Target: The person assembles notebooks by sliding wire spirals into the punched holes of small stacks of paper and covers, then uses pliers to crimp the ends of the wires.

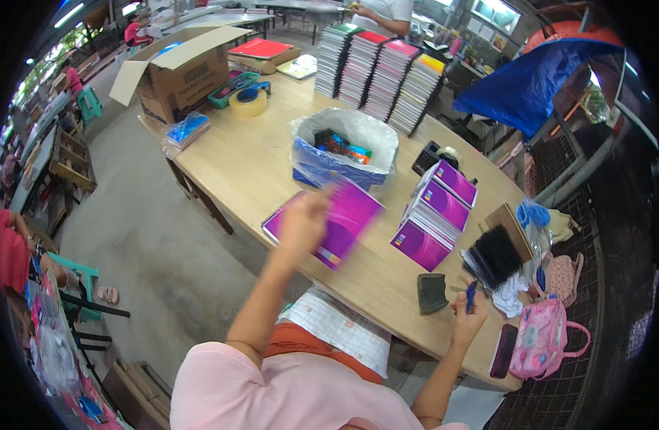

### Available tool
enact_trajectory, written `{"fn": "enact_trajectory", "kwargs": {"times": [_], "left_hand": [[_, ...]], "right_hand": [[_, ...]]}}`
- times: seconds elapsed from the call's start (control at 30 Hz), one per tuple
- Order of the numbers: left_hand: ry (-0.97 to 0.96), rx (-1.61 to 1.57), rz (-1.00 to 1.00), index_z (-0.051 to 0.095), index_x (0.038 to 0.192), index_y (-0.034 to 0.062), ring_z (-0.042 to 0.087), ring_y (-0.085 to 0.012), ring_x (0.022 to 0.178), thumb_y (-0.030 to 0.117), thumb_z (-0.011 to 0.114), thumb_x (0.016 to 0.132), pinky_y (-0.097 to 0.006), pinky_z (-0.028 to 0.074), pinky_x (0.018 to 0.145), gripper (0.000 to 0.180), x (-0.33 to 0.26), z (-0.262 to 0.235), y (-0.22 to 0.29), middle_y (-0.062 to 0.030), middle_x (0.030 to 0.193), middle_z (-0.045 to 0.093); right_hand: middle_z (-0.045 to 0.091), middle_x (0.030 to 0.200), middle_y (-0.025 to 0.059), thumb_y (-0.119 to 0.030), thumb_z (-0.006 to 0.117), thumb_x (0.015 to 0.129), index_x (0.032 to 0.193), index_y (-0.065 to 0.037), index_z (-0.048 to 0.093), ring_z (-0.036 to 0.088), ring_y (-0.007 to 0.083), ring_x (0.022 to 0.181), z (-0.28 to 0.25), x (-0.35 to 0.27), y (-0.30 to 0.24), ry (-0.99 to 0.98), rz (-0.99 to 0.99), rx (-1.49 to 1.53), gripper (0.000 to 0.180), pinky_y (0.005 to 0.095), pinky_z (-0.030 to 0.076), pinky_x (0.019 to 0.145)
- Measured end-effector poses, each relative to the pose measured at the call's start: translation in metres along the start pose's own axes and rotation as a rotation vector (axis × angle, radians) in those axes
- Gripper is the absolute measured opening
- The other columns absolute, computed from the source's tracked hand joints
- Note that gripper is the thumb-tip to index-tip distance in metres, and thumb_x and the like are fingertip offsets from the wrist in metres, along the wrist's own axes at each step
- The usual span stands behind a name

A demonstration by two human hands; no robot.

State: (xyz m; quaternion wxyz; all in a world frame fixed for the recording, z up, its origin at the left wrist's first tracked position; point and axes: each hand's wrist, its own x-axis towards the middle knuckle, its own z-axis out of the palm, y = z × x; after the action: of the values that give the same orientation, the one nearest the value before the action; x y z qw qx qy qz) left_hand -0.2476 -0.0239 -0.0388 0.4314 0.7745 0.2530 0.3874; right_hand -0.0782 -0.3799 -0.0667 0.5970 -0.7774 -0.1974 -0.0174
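Observation:
A purple spiral notebook [347, 222] lies at the table's near edge, its coil along the left side. Over it is my left hand [304, 223], smeared by motion, so I cannot tell whether its fingers grip anything. My right hand [470, 319] is closed around a small blue-handled tool [471, 295], its kind unclear, at the table's right. Just left of that hand are a short piece of coil [457, 289] and a dark green block-like piece [433, 293]. Beyond them lies a bundle of black coils [493, 256], beside stacked purple notebooks [433, 215].
A plastic-lined blue container [344, 174] holds colourful items. Tall notebook stacks [376, 75] stand at the far edge; an open cardboard box [190, 82] and tape roll [248, 102] sit far left. At right are a pink bag [542, 340] and phone [503, 351]. Another person [383, 14] stands opposite.

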Motion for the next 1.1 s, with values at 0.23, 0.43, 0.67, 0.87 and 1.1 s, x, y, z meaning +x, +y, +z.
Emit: {"fn": "enact_trajectory", "kwargs": {"times": [0.23, 0.43, 0.67, 0.87, 1.1], "left_hand": [[-0.051, 0.354, -0.133, 0.073, 0.116, 0.0048, 0.07, -0.0406, 0.094, 0.01, 0.058, 0.094, -0.044, 0.054, 0.086, 0.026, 0.047, -0.036, -0.072, -0.0285, 0.098, 0.069], [-0.052, 0.521, -0.057, 0.074, 0.115, 0.0039, 0.067, -0.041, 0.09, 0.007, 0.062, 0.091, -0.044, 0.053, 0.084, 0.027, 0.042, -0.025, -0.097, -0.0274, 0.097, 0.068], [-0.017, 0.482, 0.014, 0.074, 0.114, 0.0031, 0.063, -0.0378, 0.091, 0.005, 0.062, 0.09, -0.044, 0.052, 0.084, 0.026, 0.032, -0.023, -0.104, -0.023, 0.098, 0.064], [0.038, 0.587, 0.029, 0.073, 0.115, 0.0034, 0.062, -0.0357, 0.096, 0.005, 0.061, 0.09, -0.044, 0.052, 0.084, 0.028, 0.022, -0.016, -0.106, -0.0193, 0.101, 0.064], [0.095, 0.679, 0.082, 0.064, 0.133, 0.0093, 0.053, -0.0357, 0.117, 0.012, 0.072, 0.083, -0.047, 0.044, 0.098, 0.051, 0.015, -0.021, -0.088, -0.015, 0.126, 0.058]], "right_hand": [[0.056, 0.09, 0.0182, -0.039, 0.077, 0.084, 0.13, -0.002, 0.066, 0.055, 0.0359, 0.093, -0.057, 0.0, 0.071, 0.077, 0.023, -0.919, 0.06, 0.0451, 0.046, 0.09], [0.055, 0.11, 0.0212, -0.041, 0.079, 0.079, 0.131, -0.004, 0.066, 0.051, 0.0384, 0.108, -0.058, -0.014, 0.079, 0.062, 0.019, -1.044, 0.066, 0.0499, 0.043, 0.094], [0.045, 0.139, 0.0254, -0.037, 0.083, 0.075, 0.132, -0.002, 0.063, 0.042, 0.0436, 0.128, -0.041, -0.015, 0.079, 0.176, -0.178, -1.033, 0.07, 0.053, 0.034, 0.109], [0.042, 0.142, 0.0287, -0.026, 0.085, 0.073, 0.144, -0.002, 0.05, 0.039, 0.0453, 0.132, 0.032, -0.034, 0.037, -0.012, -0.259, -0.692, 0.083, 0.0541, 0.033, 0.111], [0.042, 0.142, 0.0276, -0.02, 0.081, 0.077, 0.147, -0.007, 0.05, 0.039, 0.045, 0.13, 0.033, -0.028, 0.056, 0.008, -0.148, -0.776, 0.077, 0.0525, 0.033, 0.111]]}}
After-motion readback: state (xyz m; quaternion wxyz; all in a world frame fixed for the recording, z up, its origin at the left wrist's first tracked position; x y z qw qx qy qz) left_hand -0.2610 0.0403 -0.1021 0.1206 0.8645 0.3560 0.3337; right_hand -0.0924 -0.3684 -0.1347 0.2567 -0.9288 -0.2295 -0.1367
